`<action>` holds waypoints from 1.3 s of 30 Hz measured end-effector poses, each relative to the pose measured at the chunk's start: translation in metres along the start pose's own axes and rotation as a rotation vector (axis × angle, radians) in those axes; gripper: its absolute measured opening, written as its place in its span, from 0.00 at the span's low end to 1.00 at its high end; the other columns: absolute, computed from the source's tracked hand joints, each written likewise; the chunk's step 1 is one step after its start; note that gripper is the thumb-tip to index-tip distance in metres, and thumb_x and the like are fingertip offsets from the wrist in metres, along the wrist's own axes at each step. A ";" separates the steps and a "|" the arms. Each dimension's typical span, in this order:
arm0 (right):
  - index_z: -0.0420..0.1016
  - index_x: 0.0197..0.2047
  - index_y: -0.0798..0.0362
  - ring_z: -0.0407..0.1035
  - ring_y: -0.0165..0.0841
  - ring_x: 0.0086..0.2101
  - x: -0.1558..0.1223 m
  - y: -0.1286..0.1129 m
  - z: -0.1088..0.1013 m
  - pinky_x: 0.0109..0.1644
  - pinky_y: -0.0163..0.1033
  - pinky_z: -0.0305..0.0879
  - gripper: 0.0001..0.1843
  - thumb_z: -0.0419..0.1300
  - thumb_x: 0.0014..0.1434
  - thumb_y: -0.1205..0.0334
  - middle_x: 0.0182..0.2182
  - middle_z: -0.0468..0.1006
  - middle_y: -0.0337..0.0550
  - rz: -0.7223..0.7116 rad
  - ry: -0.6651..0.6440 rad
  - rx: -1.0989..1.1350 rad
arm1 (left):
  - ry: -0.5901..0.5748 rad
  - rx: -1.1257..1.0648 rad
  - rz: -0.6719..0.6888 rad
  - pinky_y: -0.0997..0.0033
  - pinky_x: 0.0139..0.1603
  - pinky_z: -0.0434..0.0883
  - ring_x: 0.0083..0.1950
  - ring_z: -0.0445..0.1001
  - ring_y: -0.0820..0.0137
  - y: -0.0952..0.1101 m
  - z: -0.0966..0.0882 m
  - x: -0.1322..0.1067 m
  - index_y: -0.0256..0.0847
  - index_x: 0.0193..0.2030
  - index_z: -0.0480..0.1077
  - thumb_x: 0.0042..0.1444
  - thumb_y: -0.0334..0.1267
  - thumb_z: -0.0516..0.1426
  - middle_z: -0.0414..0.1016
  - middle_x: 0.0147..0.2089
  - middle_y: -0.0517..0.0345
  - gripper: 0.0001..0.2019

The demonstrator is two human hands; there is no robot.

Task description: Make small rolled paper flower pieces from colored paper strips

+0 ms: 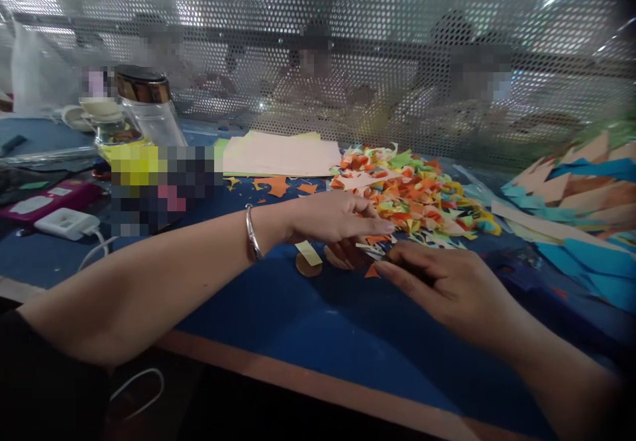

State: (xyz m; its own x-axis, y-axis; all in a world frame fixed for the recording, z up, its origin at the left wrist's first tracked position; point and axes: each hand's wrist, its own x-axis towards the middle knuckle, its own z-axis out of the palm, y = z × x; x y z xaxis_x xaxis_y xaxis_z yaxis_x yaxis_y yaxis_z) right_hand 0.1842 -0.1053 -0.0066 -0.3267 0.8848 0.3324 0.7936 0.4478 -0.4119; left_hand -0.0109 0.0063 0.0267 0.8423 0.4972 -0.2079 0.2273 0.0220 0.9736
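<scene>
My left hand (pixel 338 217), with a silver bangle at the wrist, reaches right across the front of a pile of cut paper scraps (pixel 412 193). Its fingers are stretched out, and their undersides are hidden. My right hand (pixel 437 275) is closed around a slim silvery tool (pixel 370 251) pointing left, just below my left fingertips. Most of that tool is covered by the fingers, so its kind is unclear. A round brown disc (pixel 309 269) lies below my left hand, with a pale yellow paper strip (pixel 309 253) over it. Near my right thumb is an orange paper scrap (pixel 372 271).
Stacked paper sheets (pixel 281 155) lie behind my left hand. Folded blue and peach paper pieces (pixel 581 196) are heaped at right. To the left stand a lidded clear bottle (pixel 149 106) and a magenta power strip (pixel 52 202) with a white plug. A perforated metal screen (pixel 348 50) rises behind the table.
</scene>
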 end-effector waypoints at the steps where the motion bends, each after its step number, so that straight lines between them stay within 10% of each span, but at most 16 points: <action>1: 0.75 0.31 0.49 0.63 0.27 0.19 0.000 -0.001 0.000 0.25 0.35 0.57 0.21 0.53 0.72 0.47 0.20 0.71 0.35 -0.009 -0.008 0.001 | -0.037 -0.029 -0.013 0.70 0.38 0.75 0.29 0.80 0.71 -0.001 0.000 0.001 0.39 0.37 0.73 0.51 0.44 0.71 0.79 0.26 0.59 0.16; 7: 0.73 0.32 0.49 0.67 0.28 0.21 0.003 -0.002 -0.003 0.26 0.35 0.59 0.20 0.54 0.71 0.47 0.22 0.74 0.36 -0.029 -0.048 -0.020 | 0.083 -0.101 0.096 0.72 0.40 0.75 0.29 0.78 0.76 -0.002 0.000 0.002 0.35 0.36 0.73 0.54 0.27 0.67 0.80 0.28 0.59 0.06; 18: 0.71 0.29 0.49 0.68 0.33 0.19 0.000 0.005 0.007 0.23 0.38 0.55 0.22 0.59 0.65 0.41 0.21 0.77 0.40 0.010 -0.188 -0.265 | 0.335 -0.431 0.124 0.69 0.52 0.73 0.38 0.80 0.75 -0.010 0.014 0.005 0.35 0.40 0.77 0.55 0.28 0.68 0.83 0.35 0.57 0.07; 29: 0.80 0.45 0.49 0.81 0.42 0.37 -0.006 -0.005 0.003 0.36 0.43 0.70 0.15 0.54 0.72 0.53 0.39 0.86 0.49 -0.174 0.266 -0.508 | 0.346 -0.632 0.047 0.70 0.53 0.70 0.37 0.79 0.76 -0.009 0.030 0.002 0.34 0.31 0.76 0.52 0.29 0.70 0.81 0.33 0.59 0.07; 39: 0.83 0.47 0.46 0.82 0.38 0.35 -0.001 -0.017 0.002 0.34 0.41 0.68 0.14 0.56 0.70 0.67 0.39 0.87 0.44 -0.361 0.322 -0.707 | 0.342 -0.681 -0.052 0.78 0.35 0.70 0.27 0.72 0.80 -0.001 0.044 -0.005 0.36 0.28 0.73 0.57 0.24 0.65 0.74 0.26 0.64 0.10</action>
State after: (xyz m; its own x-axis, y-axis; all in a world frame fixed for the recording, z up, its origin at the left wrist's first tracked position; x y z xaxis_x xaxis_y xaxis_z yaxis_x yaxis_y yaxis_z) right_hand 0.1697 -0.1139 -0.0018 -0.5445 0.5755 0.6101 0.8374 0.4147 0.3562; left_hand 0.0059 -0.0341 0.0223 0.6156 0.7192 -0.3222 -0.1823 0.5278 0.8296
